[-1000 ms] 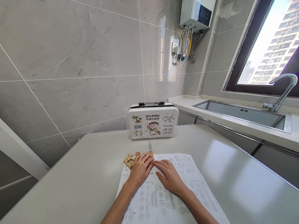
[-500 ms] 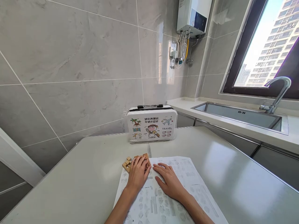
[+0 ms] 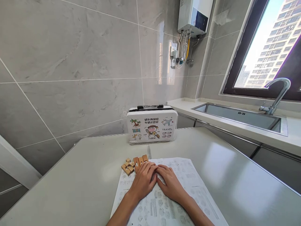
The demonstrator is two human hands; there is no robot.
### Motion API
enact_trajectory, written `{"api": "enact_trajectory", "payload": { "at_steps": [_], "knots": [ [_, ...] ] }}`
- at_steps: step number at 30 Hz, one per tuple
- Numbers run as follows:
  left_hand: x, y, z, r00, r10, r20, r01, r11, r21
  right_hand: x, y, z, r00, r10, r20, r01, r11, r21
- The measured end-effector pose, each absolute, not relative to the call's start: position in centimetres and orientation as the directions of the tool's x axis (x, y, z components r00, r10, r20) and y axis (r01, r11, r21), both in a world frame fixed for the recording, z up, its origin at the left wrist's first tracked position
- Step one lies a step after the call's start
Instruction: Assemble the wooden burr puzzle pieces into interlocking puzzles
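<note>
My left hand (image 3: 145, 179) is over the printed sheet (image 3: 190, 179), its fingers curled and closed. Just to its right, my right hand (image 3: 171, 185) has its fingers bent inward, so the fingertips of both hands meet. Whatever lies between them is hidden under the fingers. Beyond my left hand stand notched brown wooden puzzle pieces (image 3: 139, 160), partly covered by that hand. A cluster of lighter wooden pieces (image 3: 127, 168) lies left of them at the sheet's upper left corner.
A white case (image 3: 151, 125) with cartoon prints and a black handle stands at the table's back edge by the tiled wall. To the right, a counter holds a sink (image 3: 235, 116) and a tap (image 3: 279, 94). The pale table (image 3: 77, 182) has a seam.
My left hand has drawn back and right, off the wooden pieces, uncovering more of them. It now meets my right hand, whose fingers are more bent. The view has shifted slightly.
</note>
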State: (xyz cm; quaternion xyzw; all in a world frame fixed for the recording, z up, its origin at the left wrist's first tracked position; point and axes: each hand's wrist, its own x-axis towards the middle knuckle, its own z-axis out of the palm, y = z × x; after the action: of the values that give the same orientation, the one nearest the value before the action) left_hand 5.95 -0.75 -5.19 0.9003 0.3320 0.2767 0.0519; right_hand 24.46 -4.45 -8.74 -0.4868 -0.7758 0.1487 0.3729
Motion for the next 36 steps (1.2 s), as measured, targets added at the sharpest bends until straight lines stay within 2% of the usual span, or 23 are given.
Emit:
{"api": "enact_trajectory", "payload": {
  "at_steps": [4, 8, 14, 23, 36],
  "knots": [
    [6.6, -1.6, -4.8, 0.709, 0.556, 0.435, 0.445, -0.83, 0.335, 24.4, -4.4, -8.8, -0.23, 0.872, 0.432, 0.65, 0.468, -0.599],
    [6.9, -2.2, -4.6, 0.738, 0.528, 0.419, 0.393, -0.842, 0.369, 24.5, -4.3, -9.4, -0.208, 0.885, 0.416, 0.667, 0.439, -0.602],
    [7.0, -2.5, -4.7, 0.751, 0.528, 0.396, 0.382, -0.837, 0.391, 24.6, -4.1, -9.6, -0.204, 0.906, 0.37, 0.659, 0.406, -0.633],
    [7.3, -2.8, -5.3, 0.772, 0.55, 0.32, 0.405, -0.813, 0.419, 25.4, -3.9, -9.4, -0.167, 0.94, 0.296, 0.564, 0.337, -0.754],
    [7.0, -3.0, -5.1, 0.802, 0.53, 0.274, 0.39, -0.813, 0.432, 26.2, -3.8, -9.2, -0.191, 0.935, 0.299, 0.569, 0.354, -0.743]
  ]
}}
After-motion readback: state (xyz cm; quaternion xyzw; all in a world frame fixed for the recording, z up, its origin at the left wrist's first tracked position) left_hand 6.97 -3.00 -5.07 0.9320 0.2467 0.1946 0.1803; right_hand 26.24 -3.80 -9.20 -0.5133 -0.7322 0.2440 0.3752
